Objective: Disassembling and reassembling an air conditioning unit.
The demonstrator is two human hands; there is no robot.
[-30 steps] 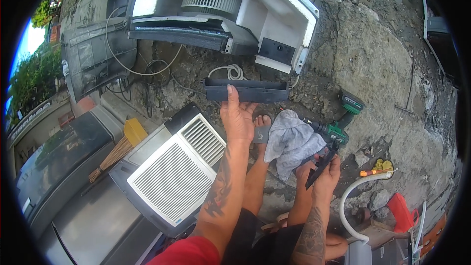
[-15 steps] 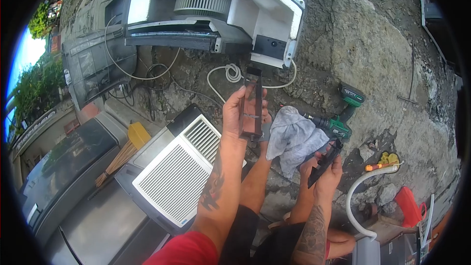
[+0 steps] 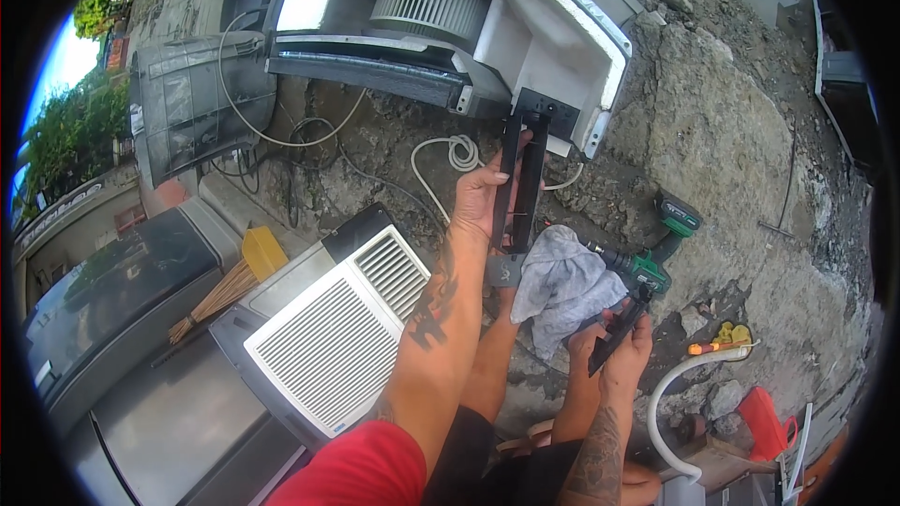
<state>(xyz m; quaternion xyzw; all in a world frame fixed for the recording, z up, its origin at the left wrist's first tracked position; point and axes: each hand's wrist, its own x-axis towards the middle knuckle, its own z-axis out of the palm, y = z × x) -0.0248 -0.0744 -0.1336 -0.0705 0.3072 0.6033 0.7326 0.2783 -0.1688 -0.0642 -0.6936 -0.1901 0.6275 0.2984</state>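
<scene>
Head view: left hand (image 3: 476, 197) grips black frame (image 3: 531, 173) around mid-length, thumb on side rail, likely to balance its length; frame points toward open unit (image 3: 525, 33), contact unclear. Right hand (image 3: 628, 356) pinches black strip (image 3: 611, 345) between thumb and fingers, lower, apart, seemingly clear of frame. Drill (image 3: 649, 267) lies on ground (image 3: 712, 131) beside cloth (image 3: 565, 276), probably for easy reach.

The frame (image 3: 531, 183) and strip (image 3: 612, 347) are black, the cloth (image 3: 567, 276) mottled grey, the drill (image 3: 649, 272) green and black, the left grille (image 3: 325, 340) striped white, the right hose (image 3: 658, 409) whitish.
</scene>
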